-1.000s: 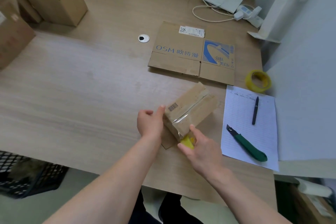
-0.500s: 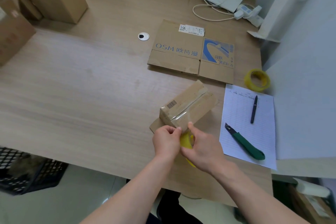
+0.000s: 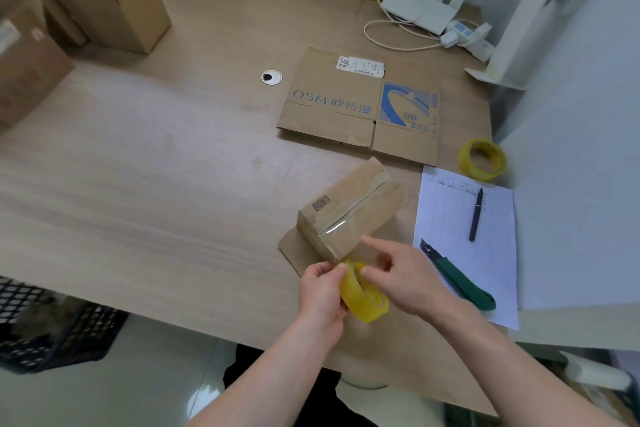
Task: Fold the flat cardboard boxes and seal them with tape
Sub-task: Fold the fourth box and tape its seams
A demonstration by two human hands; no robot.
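Head view shows both hands working a yellow-tinted roll of clear packing tape (image 3: 363,291) just in front of the small folded brown cardboard box (image 3: 349,211), which sits on a loose scrap of cardboard on the pale wood-grain tabletop (image 3: 156,184). The left hand (image 3: 320,298) curls around the roll's near side, thumb on its rim, while the right hand (image 3: 405,281) pinches at the roll's top edge with its index finger lifted free. A glossy strip already runs along the box's top seam and down its near end; whether it is still joined to the roll I cannot tell. To finish this step cleanly, the tape should probably be kept taut and torn or cut close to the box, then smoothed down so the slick film grips the matte, fibrous board. A flat printed cardboard box blank (image 3: 360,107) lies beyond, unfolded. A green-handled utility knife (image 3: 460,281) rests on lined white paper (image 3: 450,218) nearby.
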